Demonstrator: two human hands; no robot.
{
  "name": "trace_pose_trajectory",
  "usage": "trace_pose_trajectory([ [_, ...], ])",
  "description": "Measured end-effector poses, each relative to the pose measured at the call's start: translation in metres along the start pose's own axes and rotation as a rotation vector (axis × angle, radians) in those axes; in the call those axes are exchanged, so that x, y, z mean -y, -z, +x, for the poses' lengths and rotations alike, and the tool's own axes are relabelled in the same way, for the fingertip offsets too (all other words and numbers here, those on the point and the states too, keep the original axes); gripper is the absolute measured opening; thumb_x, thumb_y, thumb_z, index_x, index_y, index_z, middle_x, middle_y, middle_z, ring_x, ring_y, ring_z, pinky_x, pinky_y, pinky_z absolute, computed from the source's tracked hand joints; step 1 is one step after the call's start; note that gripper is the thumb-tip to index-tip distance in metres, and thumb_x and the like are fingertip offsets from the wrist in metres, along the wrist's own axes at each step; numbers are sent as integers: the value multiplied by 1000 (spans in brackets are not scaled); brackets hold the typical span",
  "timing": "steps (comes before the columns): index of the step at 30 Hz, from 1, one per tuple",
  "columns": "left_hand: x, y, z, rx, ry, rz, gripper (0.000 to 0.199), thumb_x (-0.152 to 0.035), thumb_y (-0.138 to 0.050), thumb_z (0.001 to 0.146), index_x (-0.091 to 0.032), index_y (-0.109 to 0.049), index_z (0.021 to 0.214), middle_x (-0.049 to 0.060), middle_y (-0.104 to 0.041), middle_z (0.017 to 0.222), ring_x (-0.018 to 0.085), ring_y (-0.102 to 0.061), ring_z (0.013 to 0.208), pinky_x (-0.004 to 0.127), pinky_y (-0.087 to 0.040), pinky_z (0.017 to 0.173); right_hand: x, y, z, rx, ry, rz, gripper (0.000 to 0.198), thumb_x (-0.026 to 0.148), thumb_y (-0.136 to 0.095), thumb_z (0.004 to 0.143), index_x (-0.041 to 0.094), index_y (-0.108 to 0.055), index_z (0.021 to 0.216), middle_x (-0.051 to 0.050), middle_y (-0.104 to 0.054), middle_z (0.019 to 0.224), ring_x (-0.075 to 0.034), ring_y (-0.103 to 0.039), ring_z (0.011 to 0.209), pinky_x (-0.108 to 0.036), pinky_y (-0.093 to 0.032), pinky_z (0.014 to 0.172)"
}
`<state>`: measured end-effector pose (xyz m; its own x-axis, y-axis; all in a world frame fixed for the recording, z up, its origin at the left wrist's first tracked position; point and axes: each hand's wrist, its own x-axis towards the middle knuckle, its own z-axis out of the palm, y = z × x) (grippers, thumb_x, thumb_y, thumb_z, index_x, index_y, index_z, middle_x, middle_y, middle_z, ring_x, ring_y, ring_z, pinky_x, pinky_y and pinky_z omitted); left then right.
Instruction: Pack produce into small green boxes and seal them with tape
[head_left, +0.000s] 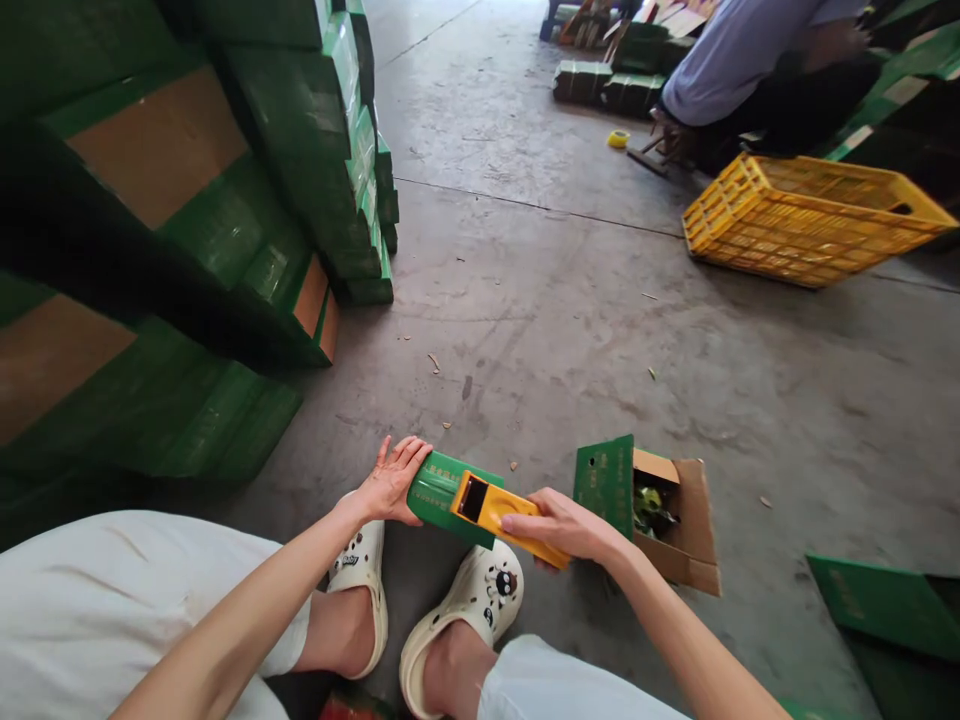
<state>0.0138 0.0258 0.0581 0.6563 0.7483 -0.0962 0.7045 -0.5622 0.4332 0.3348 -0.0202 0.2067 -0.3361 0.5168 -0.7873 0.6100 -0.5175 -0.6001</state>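
Observation:
My left hand [394, 482] grips the left end of a narrow green carton [435, 485], its fingers over the far edge and its thumb on the near side. The carton has gold printing and a glossy strip on top. My right hand [559, 525] is wrapped round a yellow handheld device [502, 510] with a dark window at its front end. That device lies over the carton's right part; whether it touches the surface I cannot tell. Just right of my right hand stands an open green cardboard box [606, 480] with dark and greenish contents.
Stacked green cartons [292, 130] rise on the left. A yellow plastic crate [810, 220] stands at the right, near a seated person [739, 70] and a roll of yellow tape [618, 139]. Green cardboard [892, 605] lies lower right. My white clogs [480, 595] are below the carton.

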Motion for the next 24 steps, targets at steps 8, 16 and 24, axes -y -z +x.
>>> trace_pose_trajectory([
  [8,-6,4,-1,20,32,24,140,-61,-90,46,-19,-29,164,21,-41,161,45,-30,152,67,2,125,-6,0,-8,-39,-20,-63,57,76,-68,77,19,-61,79,-2,-69,62,-18,-65,55,-22,-45,47],
  [16,-22,4,0,37,18,194,141,-54,-91,49,-14,-22,165,24,-38,163,45,-26,155,68,2,125,-17,-2,5,-65,-31,-117,46,64,-67,84,19,-66,81,-3,-70,58,-18,-64,51,-22,-45,46],
  [24,-78,-18,25,11,-140,144,130,-58,-80,59,-12,-21,165,23,-39,162,42,-30,154,57,-11,129,-19,-5,7,-48,-63,-89,45,64,-68,83,19,-67,82,-3,-71,61,-19,-68,55,-22,-49,49],
])
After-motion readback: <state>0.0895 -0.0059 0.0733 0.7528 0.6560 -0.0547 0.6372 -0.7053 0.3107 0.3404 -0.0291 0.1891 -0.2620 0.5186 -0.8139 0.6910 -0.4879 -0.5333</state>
